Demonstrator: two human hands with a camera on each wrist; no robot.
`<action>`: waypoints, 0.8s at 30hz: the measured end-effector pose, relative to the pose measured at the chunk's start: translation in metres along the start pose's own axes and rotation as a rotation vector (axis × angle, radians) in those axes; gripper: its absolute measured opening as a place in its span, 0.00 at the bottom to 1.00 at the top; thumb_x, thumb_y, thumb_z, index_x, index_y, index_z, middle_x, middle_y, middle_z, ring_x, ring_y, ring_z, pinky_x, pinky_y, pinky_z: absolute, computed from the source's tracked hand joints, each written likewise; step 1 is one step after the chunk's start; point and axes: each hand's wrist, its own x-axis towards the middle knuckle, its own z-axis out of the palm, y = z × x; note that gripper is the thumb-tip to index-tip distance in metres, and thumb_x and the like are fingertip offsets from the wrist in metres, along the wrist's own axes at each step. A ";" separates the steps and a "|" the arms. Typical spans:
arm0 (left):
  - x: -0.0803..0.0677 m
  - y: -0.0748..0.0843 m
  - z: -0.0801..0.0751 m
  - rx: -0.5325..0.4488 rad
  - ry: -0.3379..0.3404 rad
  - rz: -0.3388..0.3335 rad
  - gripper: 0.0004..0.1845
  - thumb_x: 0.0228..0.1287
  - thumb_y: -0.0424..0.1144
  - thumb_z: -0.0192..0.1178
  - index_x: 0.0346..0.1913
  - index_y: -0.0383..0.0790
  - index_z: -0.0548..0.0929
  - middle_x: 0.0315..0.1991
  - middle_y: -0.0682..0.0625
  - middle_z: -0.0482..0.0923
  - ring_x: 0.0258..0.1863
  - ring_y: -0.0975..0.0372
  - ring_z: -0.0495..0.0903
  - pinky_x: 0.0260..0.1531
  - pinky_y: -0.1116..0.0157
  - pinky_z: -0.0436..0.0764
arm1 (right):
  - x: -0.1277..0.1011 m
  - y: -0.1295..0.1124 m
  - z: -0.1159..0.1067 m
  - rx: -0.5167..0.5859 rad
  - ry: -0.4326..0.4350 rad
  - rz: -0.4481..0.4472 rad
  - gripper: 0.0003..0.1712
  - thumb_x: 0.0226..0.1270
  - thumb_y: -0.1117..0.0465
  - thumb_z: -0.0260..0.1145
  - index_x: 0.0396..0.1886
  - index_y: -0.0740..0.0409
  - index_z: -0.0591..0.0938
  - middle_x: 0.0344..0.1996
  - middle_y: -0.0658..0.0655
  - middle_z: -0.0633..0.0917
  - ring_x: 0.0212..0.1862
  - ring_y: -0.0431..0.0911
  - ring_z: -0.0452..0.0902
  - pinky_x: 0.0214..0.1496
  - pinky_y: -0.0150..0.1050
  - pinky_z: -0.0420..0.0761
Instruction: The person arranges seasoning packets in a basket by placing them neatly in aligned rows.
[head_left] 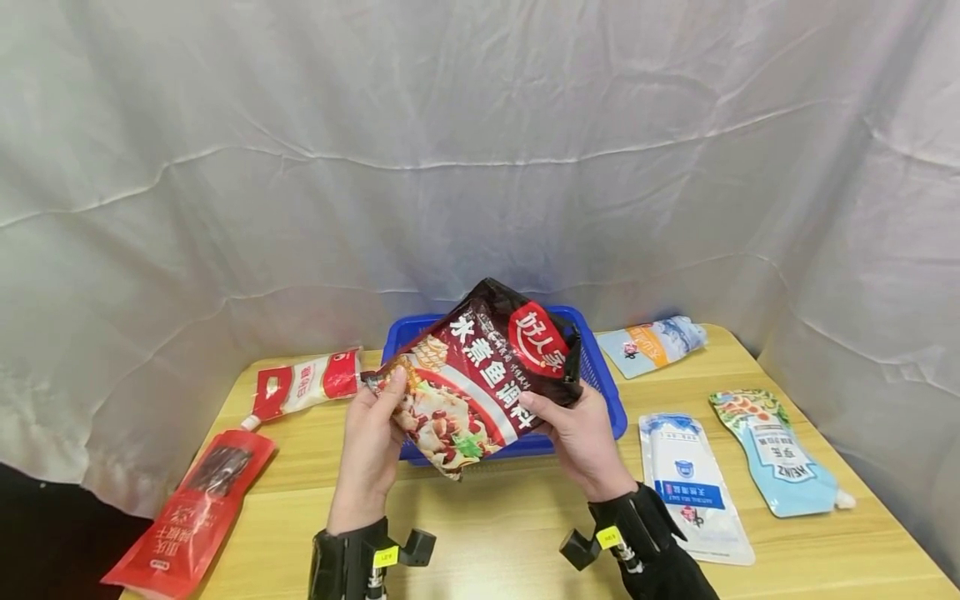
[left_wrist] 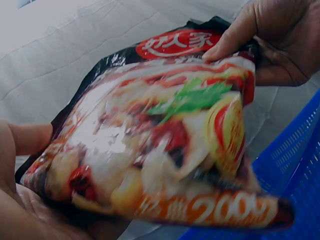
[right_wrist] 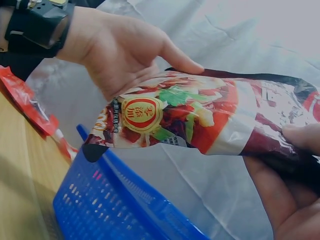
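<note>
A dark red and black seasoning packet point(head_left: 480, 375) with a fish-dish picture is held up in both hands, tilted, in front of and over the blue basket point(head_left: 617, 404). My left hand point(head_left: 375, 446) grips its lower left end, thumb on the printed front. At the right edge my right hand point(head_left: 588, 437) pinches it, thumb on the front and fingers behind. The left wrist view shows the packet point(left_wrist: 150, 130) bulging between both hands. In the right wrist view the packet point(right_wrist: 200, 112) spans above the basket point(right_wrist: 120, 195).
On the wooden table point(head_left: 480, 533), a red-and-white pouch point(head_left: 307, 385) and a red packet point(head_left: 202, 508) lie left. To the right are a blue-orange pouch point(head_left: 652, 346), a white salt bag point(head_left: 693, 487) and a light-blue Heinz pouch point(head_left: 780, 454). A grey curtain point(head_left: 480, 167) hangs behind.
</note>
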 end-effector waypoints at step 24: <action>0.003 -0.001 -0.014 0.448 -0.080 0.277 0.20 0.75 0.33 0.63 0.66 0.35 0.77 0.57 0.42 0.85 0.57 0.65 0.83 0.59 0.70 0.80 | 0.003 -0.025 -0.033 -0.134 -0.206 -0.076 0.26 0.71 0.74 0.67 0.67 0.59 0.78 0.59 0.55 0.85 0.57 0.49 0.84 0.57 0.44 0.86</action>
